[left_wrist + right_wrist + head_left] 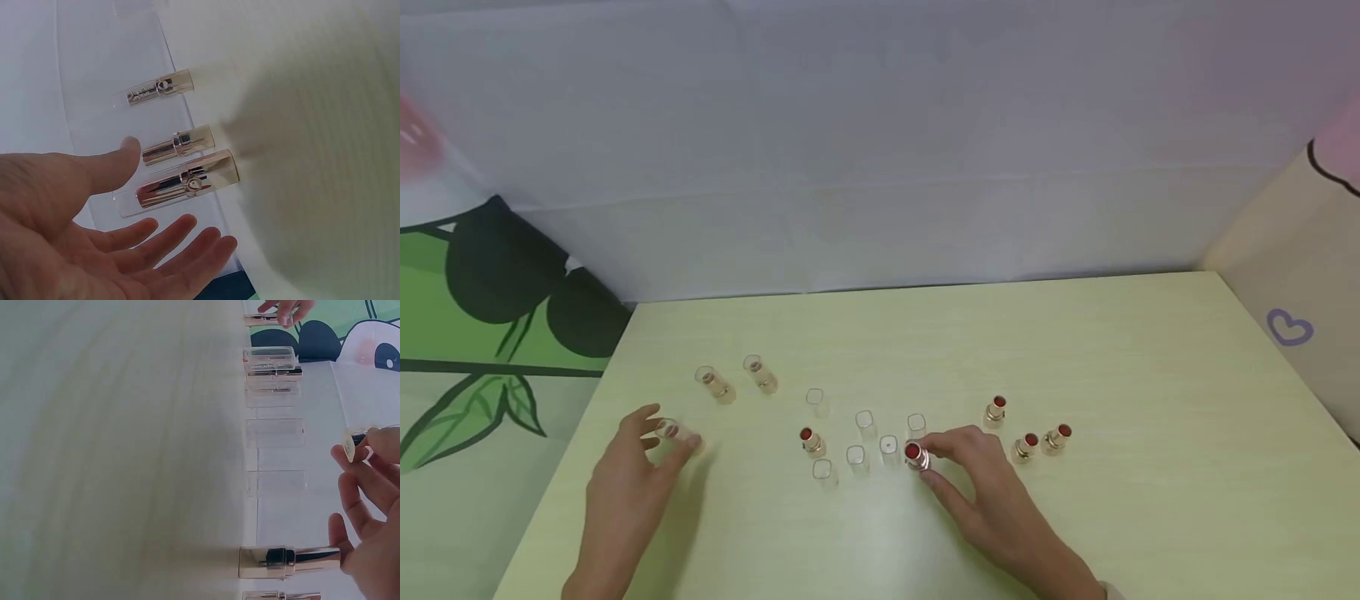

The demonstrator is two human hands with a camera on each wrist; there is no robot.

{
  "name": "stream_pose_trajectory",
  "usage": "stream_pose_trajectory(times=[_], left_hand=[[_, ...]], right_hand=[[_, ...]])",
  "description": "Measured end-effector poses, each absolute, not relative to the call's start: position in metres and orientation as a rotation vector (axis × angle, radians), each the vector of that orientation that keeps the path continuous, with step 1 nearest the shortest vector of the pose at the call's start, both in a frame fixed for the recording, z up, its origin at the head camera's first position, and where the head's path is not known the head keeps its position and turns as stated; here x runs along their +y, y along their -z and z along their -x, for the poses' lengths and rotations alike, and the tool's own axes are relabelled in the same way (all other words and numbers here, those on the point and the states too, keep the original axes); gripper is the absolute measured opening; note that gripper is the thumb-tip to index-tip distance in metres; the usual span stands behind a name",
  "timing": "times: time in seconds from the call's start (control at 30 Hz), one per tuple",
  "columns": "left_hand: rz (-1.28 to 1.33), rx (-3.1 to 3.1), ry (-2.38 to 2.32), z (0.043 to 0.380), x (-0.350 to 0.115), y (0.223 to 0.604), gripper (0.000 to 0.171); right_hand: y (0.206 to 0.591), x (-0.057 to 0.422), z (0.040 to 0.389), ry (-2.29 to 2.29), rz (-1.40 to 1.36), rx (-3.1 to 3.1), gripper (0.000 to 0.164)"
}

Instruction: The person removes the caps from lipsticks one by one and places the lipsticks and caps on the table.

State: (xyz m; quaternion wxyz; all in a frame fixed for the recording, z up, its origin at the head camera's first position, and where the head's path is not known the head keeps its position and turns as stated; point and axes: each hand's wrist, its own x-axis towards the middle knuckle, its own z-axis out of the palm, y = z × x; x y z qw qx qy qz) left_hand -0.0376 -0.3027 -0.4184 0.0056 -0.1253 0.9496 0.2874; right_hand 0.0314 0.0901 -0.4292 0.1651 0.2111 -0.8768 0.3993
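1. A slim gold-coloured lipstick tube with a dark red top (917, 456) is up off the pale yellow-green table (1150, 500), near the middle and close by the caps; the fingers of the right hand (981, 475) are clamped on its sides in a thumb-and-forefinger pinch
2. That pinch looks light and the tube smooth, so it could tilt or slip; the uncovered red top could smear if a fingertip or a rim brushes it
3. Just behind and beside it stand two clear, square-sided, plastic-looking caps (916, 427) (890, 450); they seem light, and a low sweep of the fingers could topple one into its neighbours
4. The left hand (636, 475) has its fingers apart around a gold-coloured lipstick under a clear cap (675, 432); I cannot tell if they touch, but a nudge from the thumb could tip it
5. Uncapped lipsticks: five, one held, one among the caps (811, 442), three to the right (996, 411) (1026, 447) (1057, 438)
6. Lone clear caps: six, the two above plus four more (817, 402) (867, 425) (858, 459) (825, 473)
7. Capped lipsticks: three, one within the left hand's reach, two farther back (716, 384) (762, 375)
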Motion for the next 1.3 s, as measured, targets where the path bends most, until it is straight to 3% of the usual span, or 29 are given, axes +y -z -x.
stream_pose_trajectory(times=[0.23,0.73,1.3], left_hand=[[0.419,2.907,-0.855,0.043,-0.304,0.425,0.073],[0.289,3.016,-0.778,0.041,-0.310,0.433,0.033],[0.284,3.009,-0.776,0.044,-0.311,0.435,0.033]], right_hand=[[0.427,0.091,-0.035,-1.232,-0.601,-2.566,0.048],[0.437,0.091,-0.038,-1.297,-0.812,-2.528,0.045],[0.457,0.099,-0.029,-1.332,-0.808,-2.681,0.034]])
